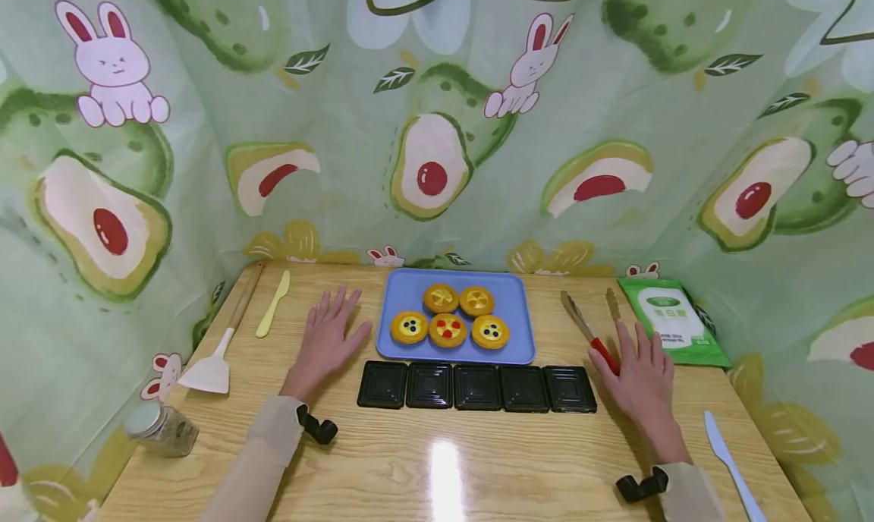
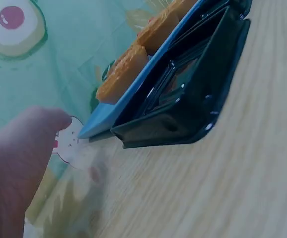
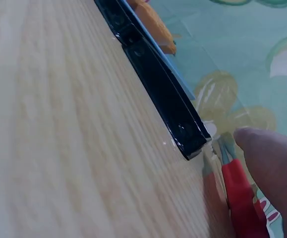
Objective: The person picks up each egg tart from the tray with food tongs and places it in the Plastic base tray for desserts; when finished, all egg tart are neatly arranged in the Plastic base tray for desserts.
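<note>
My left hand (image 1: 326,345) is spread flat over the table, left of a blue tray (image 1: 524,309), and holds nothing. Several egg tarts (image 1: 448,330) with fruit-like toppings sit on that tray. A row of several small black square plastic trays (image 1: 476,386) lines its near side. On the right, my other hand (image 1: 640,376) has its fingers extended over tongs with red handles (image 1: 605,355); its thumb (image 3: 267,153) is beside the red handle (image 3: 241,198). Whether it touches the tongs, I cannot tell. Part of the tongs is hidden beneath this hand.
At left lie a spatula (image 1: 210,369), a pale yellow knife (image 1: 274,303) and a lidded glass jar (image 1: 164,429). A green-and-white packet (image 1: 672,321) is at the back right, with a light blue knife (image 1: 732,461) nearer. Printed cloth (image 1: 355,180) hangs around the wooden table (image 1: 369,469).
</note>
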{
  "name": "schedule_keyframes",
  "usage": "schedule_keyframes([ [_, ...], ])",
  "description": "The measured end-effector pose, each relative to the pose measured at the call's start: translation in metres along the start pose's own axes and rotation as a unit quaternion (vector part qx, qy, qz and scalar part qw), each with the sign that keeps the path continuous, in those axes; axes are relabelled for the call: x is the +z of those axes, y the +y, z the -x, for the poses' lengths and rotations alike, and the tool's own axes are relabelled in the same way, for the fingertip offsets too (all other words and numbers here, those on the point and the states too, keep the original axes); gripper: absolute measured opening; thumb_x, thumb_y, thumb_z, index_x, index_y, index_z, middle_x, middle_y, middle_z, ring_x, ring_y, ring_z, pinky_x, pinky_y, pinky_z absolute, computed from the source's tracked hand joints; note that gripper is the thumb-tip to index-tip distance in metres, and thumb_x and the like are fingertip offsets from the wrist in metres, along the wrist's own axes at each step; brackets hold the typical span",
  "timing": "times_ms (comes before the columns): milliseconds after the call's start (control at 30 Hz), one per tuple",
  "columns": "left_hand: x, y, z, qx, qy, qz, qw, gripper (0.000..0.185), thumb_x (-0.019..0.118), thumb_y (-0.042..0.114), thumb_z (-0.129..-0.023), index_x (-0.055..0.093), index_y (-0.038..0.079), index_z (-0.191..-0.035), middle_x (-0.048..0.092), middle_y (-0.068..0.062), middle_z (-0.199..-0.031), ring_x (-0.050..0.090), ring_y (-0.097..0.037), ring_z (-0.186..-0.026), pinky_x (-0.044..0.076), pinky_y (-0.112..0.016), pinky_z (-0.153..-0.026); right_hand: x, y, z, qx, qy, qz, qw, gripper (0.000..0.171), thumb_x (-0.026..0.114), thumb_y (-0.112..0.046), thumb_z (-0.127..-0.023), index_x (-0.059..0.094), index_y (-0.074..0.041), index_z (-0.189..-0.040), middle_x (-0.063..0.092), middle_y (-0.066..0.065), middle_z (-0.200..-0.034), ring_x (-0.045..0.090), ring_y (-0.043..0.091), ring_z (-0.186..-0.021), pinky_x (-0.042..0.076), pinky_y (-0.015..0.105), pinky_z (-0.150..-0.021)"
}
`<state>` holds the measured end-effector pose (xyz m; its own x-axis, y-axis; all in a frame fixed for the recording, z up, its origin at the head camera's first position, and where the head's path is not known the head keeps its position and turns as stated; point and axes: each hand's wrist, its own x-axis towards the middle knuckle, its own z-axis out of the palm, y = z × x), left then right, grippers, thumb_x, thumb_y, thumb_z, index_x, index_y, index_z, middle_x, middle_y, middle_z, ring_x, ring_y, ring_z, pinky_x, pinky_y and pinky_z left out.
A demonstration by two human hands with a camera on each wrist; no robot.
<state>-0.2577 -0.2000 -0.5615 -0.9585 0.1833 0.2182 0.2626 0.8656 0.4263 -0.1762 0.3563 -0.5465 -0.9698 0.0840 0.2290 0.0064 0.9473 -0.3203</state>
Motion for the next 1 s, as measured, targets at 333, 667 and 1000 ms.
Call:
schedule_keyframes([
  [333,0.027,-0.006,-0.019,0.065,-0.048,0.054,0.9953,0.081,0.048,0.063,-0.103,0.023,0.023,-0.169,0.018,-0.003,-0.175,0.011,-0.033,-0.161,0.012,-0.059,-0.127,0.005,0.004,-0.005,0.062,-0.028,-0.035,0.997,0.101,0.051,-0.063,-0.102,0.012,0.008,-0.162,0.022,0.043,-0.157,0.023,0.066,-0.138,0.022,0.079,-0.105],
  [667,0.035,-0.002,-0.025,0.113,-0.062,0.005,0.9916,0.075,0.042,0.061,-0.105,0.027,0.022,-0.168,0.023,0.003,-0.173,0.02,-0.03,-0.16,0.017,-0.06,-0.126,0.01,0.004,-0.01,0.066,-0.019,-0.016,0.998,0.098,0.053,-0.062,-0.102,0.025,0.016,-0.154,0.038,0.047,-0.14,0.036,0.067,-0.123,0.033,0.076,-0.097],
  [1000,0.039,-0.004,-0.027,0.119,-0.062,-0.011,0.9909,0.073,0.039,0.062,-0.106,0.028,0.024,-0.167,0.022,0.007,-0.173,0.022,-0.024,-0.16,0.014,-0.055,-0.128,0.011,0.004,-0.019,0.048,0.01,0.008,0.999,0.084,0.059,-0.06,-0.1,0.043,0.016,-0.131,0.047,0.042,-0.112,0.049,0.06,-0.099,0.042,0.065,-0.075],
])
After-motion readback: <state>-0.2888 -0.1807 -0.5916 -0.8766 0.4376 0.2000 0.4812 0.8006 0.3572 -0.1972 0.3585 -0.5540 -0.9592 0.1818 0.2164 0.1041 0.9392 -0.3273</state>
